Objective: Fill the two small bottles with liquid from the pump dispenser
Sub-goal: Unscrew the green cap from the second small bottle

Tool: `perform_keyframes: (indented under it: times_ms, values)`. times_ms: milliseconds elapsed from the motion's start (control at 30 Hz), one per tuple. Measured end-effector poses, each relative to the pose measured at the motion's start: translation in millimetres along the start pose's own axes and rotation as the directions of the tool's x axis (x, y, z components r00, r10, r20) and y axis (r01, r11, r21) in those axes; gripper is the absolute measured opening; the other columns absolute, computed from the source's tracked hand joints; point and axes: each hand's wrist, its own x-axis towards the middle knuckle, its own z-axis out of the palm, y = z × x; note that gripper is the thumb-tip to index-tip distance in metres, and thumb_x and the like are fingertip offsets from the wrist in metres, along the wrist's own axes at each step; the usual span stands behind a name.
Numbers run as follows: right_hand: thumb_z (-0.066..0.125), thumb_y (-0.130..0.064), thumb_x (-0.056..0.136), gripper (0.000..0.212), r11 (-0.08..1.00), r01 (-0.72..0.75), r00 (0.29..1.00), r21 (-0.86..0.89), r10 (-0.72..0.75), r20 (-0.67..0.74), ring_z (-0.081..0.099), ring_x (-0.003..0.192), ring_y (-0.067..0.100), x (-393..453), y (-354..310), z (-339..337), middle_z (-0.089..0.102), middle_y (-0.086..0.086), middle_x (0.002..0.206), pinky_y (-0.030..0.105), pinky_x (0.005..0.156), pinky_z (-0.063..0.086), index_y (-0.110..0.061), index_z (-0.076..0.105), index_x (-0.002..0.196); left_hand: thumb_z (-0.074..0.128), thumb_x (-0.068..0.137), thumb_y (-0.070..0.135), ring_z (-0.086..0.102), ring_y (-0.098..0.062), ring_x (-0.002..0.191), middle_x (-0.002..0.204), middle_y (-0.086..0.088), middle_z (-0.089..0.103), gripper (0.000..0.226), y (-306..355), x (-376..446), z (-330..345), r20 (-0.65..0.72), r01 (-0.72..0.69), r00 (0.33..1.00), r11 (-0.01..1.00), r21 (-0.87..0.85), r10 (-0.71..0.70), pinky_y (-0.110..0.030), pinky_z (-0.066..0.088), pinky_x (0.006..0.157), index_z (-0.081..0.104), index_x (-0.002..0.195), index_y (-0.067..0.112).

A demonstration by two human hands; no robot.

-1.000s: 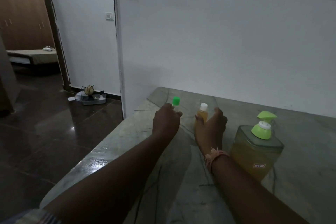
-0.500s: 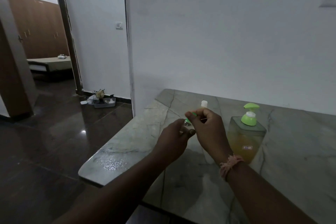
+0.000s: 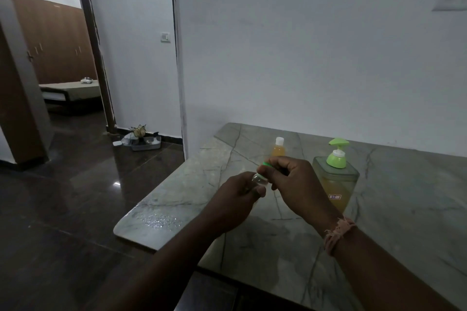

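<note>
At frame centre, the left hand (image 3: 236,199) grips the clear small bottle (image 3: 258,179), contents not discernible. The right hand (image 3: 298,182) pinches its green cap (image 3: 265,164). Behind on the marble counter (image 3: 404,209), the white-capped bottle (image 3: 278,148) and pump dispenser (image 3: 336,179) hold amber liquid.

left hand (image 3: 236,193) hides most of the clear bottle (image 3: 258,179).

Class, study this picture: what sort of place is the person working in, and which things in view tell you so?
Probably a home: a stone counter against a plain wall, a doorway onto a room with a bed, and wooden wardrobe doors behind it.
</note>
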Motion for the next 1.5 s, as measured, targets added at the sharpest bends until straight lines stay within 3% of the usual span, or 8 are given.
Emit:
perform_keyframes:
  times_ms: [433,633,767,933,1167,1267,1367,1500]
  values:
    - [0.060,-0.003,0.095,0.032,0.989,-0.009,0.973,0.146,-0.025,0.228,0.067,0.106,0.006,-3.3,0.3,-18.0,0.071,-0.006,0.114,0.024,0.089,0.056,-0.021,0.070,0.120,0.049,0.104,0.021,0.067,-0.014,0.090,0.104,-0.004,0.073,0.020,-6.3,-4.0,-15.9,0.178,0.157,0.976,0.971,-0.181,-0.125,-0.035,0.056,0.085,0.064,0.118,0.018]
    - [0.065,-0.045,0.090,0.025,0.997,-0.076,0.990,0.006,0.075,0.121,0.061,0.057,0.000,-5.2,-13.6,-13.2,0.067,0.000,0.076,0.015,0.055,0.049,-0.023,0.069,0.099,0.058,0.100,0.031,0.057,-0.001,0.076,0.093,0.006,0.064,0.019,2.4,-11.3,-0.8,-0.046,0.014,0.999,0.994,0.110,-0.009,-0.019,0.043,0.066,0.062,0.114,0.019]
    - [0.070,-0.037,0.089,0.023,0.998,-0.040,0.992,-0.054,0.046,0.119,0.057,0.049,-0.001,-3.0,-19.0,-12.5,0.065,-0.004,0.061,0.011,0.050,0.044,-0.016,0.074,0.082,0.059,0.099,0.031,0.057,0.001,0.075,0.094,0.009,0.064,0.023,4.5,-11.7,2.4,-0.083,0.019,0.997,0.986,0.168,-0.005,-0.015,0.039,0.063,0.063,0.117,0.018]
    - [0.070,-0.016,0.091,0.011,0.998,0.036,0.983,-0.043,-0.028,0.181,0.064,0.063,0.000,-1.6,-17.7,-10.8,0.070,-0.009,0.079,0.013,0.058,0.050,-0.017,0.076,0.100,0.053,0.102,0.028,0.065,-0.019,0.085,0.091,-0.003,0.070,0.019,4.3,-10.4,-7.9,-0.014,0.043,0.999,0.992,0.121,-0.042,-0.039,0.053,0.079,0.067,0.104,0.016]
    - [0.065,0.006,0.089,0.038,0.990,0.097,0.934,0.099,-0.125,0.334,0.066,0.109,0.003,1.2,-15.8,-23.6,0.073,-0.005,0.114,0.015,0.087,0.053,-0.021,0.073,0.114,0.047,0.106,0.023,0.067,-0.013,0.086,0.100,-0.002,0.074,0.026,-2.4,-9.2,-26.8,0.283,0.281,0.938,0.917,-0.282,-0.200,-0.025,0.053,0.073,0.067,0.120,0.014]
    - [0.074,-0.010,0.086,0.051,0.997,0.039,0.904,0.069,-0.065,0.422,0.060,0.117,-0.001,2.1,-17.6,-24.6,0.065,-0.014,0.128,0.018,0.090,0.054,-0.027,0.061,0.133,0.049,0.104,0.023,0.066,-0.012,0.083,0.098,-0.002,0.074,0.021,-5.4,-11.6,-24.0,0.193,0.240,0.961,0.941,-0.239,-0.196,-0.026,0.052,0.073,0.067,0.114,0.016]
    - [0.072,-0.046,0.085,0.043,0.986,0.007,0.963,-0.169,0.039,0.267,0.063,0.085,-0.002,1.4,-20.5,-16.4,0.066,-0.014,0.104,0.018,0.070,0.051,-0.029,0.065,0.123,0.054,0.102,0.026,0.064,-0.021,0.083,0.097,-0.010,0.071,0.017,-3.4,-12.2,-16.5,0.068,0.143,0.988,0.985,-0.094,-0.137,-0.032,0.050,0.076,0.067,0.108,0.016]
    - [0.065,-0.041,0.092,0.028,0.987,-0.064,0.977,-0.145,0.091,0.192,0.058,0.047,0.002,6.6,-20.6,-12.3,0.069,0.000,0.065,0.025,0.053,0.049,-0.015,0.073,0.086,0.059,0.099,0.032,0.065,-0.020,0.087,0.095,-0.004,0.069,0.022,-4.3,-11.1,-10.7,0.000,0.098,0.995,0.993,0.069,-0.098,-0.034,0.052,0.079,0.066,0.114,0.018]
